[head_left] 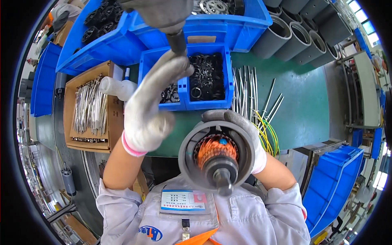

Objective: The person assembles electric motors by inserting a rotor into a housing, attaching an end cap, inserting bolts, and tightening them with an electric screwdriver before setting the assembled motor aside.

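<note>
My right hand (245, 126), in a white glove with grey fingers, is wrapped round a grey cylindrical motor housing (186, 163) in front of my chest. Inside the housing sits a rotor with copper windings (216, 150), its dark end and metal shaft (223, 182) sticking out toward me. My left hand (149, 104), in a white glove with a pink cuff, is raised with its fingers stretched out. Its fingertips are at the dark lower end of a hanging power tool (177, 42); whether they touch it I cannot tell. The left thumb is blurred.
Blue bins (226, 77) of black and metal rings stand beyond my hands. At left, a cardboard box (108, 134) holds metal rods beside a white bottle (118, 88). Long thin rods (249, 92) and yellow-green wires (267, 136) lie right. Grey housings (271, 38) stand far right.
</note>
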A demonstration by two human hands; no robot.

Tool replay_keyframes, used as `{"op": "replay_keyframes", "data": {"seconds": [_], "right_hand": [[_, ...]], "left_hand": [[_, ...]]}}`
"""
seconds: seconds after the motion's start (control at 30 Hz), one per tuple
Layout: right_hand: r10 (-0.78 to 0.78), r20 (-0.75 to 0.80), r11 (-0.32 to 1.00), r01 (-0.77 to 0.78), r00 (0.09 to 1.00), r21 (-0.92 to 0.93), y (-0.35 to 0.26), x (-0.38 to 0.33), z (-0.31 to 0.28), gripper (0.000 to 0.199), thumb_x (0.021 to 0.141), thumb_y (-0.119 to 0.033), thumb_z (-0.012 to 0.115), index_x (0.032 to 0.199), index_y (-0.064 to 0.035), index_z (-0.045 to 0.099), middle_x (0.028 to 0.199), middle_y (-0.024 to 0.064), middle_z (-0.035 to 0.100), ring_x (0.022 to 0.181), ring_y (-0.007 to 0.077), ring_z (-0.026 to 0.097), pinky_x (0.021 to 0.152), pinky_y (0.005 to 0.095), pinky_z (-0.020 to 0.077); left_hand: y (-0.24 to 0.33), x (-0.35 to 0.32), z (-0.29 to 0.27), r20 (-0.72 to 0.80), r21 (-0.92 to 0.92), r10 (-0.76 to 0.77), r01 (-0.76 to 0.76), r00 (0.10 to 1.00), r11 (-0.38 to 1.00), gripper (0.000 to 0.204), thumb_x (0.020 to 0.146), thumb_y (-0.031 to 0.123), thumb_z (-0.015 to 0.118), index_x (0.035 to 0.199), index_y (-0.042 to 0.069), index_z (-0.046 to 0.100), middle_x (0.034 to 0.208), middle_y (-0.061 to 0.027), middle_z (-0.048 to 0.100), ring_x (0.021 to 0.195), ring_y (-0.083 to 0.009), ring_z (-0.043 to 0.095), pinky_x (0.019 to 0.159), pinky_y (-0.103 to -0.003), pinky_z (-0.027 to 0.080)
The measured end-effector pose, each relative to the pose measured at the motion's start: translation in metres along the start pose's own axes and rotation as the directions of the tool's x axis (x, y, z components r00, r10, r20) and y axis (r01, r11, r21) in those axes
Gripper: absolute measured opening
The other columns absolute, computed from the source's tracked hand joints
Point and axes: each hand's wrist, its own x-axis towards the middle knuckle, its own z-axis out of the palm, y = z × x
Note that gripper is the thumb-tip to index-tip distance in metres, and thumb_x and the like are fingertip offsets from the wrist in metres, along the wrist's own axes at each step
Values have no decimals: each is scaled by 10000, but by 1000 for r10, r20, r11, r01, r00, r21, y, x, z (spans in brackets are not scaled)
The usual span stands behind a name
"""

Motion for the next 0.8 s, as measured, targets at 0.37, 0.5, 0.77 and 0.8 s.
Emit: {"op": "replay_keyframes", "data": {"seconds": [0.37, 0.5, 0.77, 0.8], "right_hand": [[-232, -7, 963, 228, 973, -143, 7, 4, 3, 432, 858, -196, 609, 1213, 19, 486, 1177, 267, 540, 1115, 405, 520, 951, 512, 405], [-183, -20, 980, 181, 983, -78, 10, -2, 3, 395, 878, -152, 570, 1212, 35, 474, 1173, 280, 538, 1103, 409, 531, 954, 504, 412], [-236, 18, 965, 237, 972, -111, 11, -2, 1, 409, 874, -160, 579, 1215, 33, 460, 1172, 296, 533, 1079, 427, 546, 927, 491, 445], [-228, 27, 966, 230, 973, -118, 11, -1, 1, 415, 872, -156, 580, 1221, 30, 455, 1173, 298, 531, 1082, 427, 544, 930, 493, 444]], "left_hand": [[-24, -71, 19, 319, 318, -57, -51, 946, 947, 696, 731, 178, 722, 1275, -106, 393, 1182, -290, 528, 1036, -456, 554, 920, -497, 432], [-22, -69, 25, 224, 255, -47, -12, 973, 967, 610, 739, 149, 700, 1228, -106, 438, 1135, -272, 560, 1011, -452, 566, 924, -507, 428], [-22, -69, 26, 254, 293, -46, -31, 966, 956, 551, 749, 137, 685, 1198, -93, 462, 1112, -260, 570, 1004, -423, 577, 950, -517, 404], [-23, -69, 26, 256, 297, -46, -33, 966, 954, 544, 750, 135, 683, 1194, -92, 465, 1109, -258, 571, 1003, -420, 578, 953, -518, 401]]}}
